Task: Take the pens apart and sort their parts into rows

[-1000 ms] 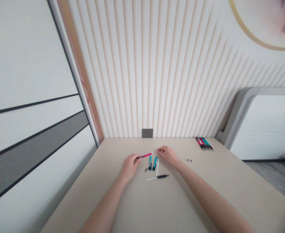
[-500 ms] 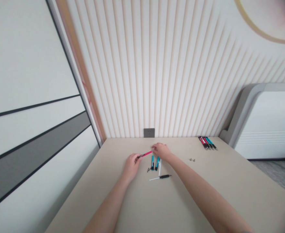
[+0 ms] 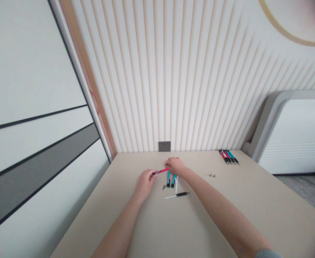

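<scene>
Item: one pink-and-black pen barrel (image 3: 160, 171), held roughly level above the desk, its ends between the two hands. By the left hand (image 3: 146, 183), the black end is pinched between thumb and fingers. By the right hand (image 3: 175, 166), the pink tip is met with fingers pressed together and curled; whether it is gripped cannot be told, as the fingertips are partly hidden. The barrel is judged light, stiff and somewhat slippery, presumably hard plastic; hold is best taken around its middle.

Listed close by, on the pale laminate desk (image 3: 195, 229): a teal-and-black pen section (image 3: 168, 178), a second teal-and-black pen section (image 3: 173, 181), a white tube (image 3: 176, 185), a black-and-white pen (image 3: 177, 195) and small dark parts (image 3: 164, 187). Further right are two small grey parts (image 3: 212, 175) and a row of pens (image 3: 228, 156). A grey wall socket (image 3: 164, 146) is fitted above the desk's back edge. A dark marking is seen on the barrel, but no brand or lettering can be read.
</scene>
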The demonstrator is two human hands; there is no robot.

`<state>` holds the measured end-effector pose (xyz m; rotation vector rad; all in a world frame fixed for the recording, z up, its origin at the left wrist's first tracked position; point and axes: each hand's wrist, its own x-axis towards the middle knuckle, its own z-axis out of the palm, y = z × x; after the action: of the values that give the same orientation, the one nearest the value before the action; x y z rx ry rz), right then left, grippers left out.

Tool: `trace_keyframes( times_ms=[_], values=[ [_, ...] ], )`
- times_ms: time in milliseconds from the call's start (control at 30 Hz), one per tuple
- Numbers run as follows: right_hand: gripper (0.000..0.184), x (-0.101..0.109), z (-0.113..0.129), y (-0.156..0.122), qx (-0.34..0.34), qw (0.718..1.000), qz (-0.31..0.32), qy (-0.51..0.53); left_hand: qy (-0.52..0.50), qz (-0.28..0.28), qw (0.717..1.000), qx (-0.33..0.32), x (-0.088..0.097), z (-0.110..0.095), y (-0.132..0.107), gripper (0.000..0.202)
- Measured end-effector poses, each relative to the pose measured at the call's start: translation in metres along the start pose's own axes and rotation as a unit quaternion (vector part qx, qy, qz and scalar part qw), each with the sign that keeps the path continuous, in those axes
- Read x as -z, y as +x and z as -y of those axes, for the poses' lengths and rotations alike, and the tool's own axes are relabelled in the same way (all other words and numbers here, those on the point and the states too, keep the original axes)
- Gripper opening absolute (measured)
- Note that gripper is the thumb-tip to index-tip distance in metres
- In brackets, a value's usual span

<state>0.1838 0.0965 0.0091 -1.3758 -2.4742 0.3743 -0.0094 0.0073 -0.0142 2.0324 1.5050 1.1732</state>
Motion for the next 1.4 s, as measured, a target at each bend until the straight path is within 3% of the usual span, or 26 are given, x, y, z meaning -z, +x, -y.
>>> trace_keyframes(
  times_ms=[200,300,467,533,700,1033,1267,1400],
  values=[
    [0.025,0.003,-0.012,-0.055,-0.025,0.994,-0.075,0.076,0.015,0.069,0.995,-0.063,0.001,-0.010,-0.002,0.025],
    [0.028,-0.002,-0.018,-0.089,-0.064,0.948,-0.202,0.235,0.018,0.088,0.992,-0.085,0.000,-0.013,-0.003,0.024],
    [0.043,-0.011,-0.012,-0.107,-0.117,0.857,-0.212,0.454,0.010,0.081,0.993,-0.088,0.001,-0.017,-0.003,0.024],
    [0.047,-0.012,-0.008,-0.104,-0.114,0.840,-0.197,0.493,0.005,0.074,0.993,-0.090,0.003,-0.019,-0.003,0.025],
    [0.046,-0.014,-0.001,-0.102,-0.099,0.843,-0.162,0.502,-0.006,0.077,0.993,-0.084,0.004,-0.022,-0.004,0.024],
    [0.041,-0.012,0.004,-0.105,-0.096,0.867,-0.173,0.457,-0.037,0.090,0.993,-0.068,0.002,-0.025,-0.003,0.026],
    [0.039,-0.010,0.005,-0.105,-0.089,0.813,-0.202,0.538,-0.051,0.085,0.993,-0.068,0.002,-0.028,-0.004,0.025],
    [0.041,-0.009,0.005,-0.104,-0.091,0.816,-0.215,0.529,-0.050,0.083,0.993,-0.069,0.002,-0.028,-0.004,0.025]
  ],
)
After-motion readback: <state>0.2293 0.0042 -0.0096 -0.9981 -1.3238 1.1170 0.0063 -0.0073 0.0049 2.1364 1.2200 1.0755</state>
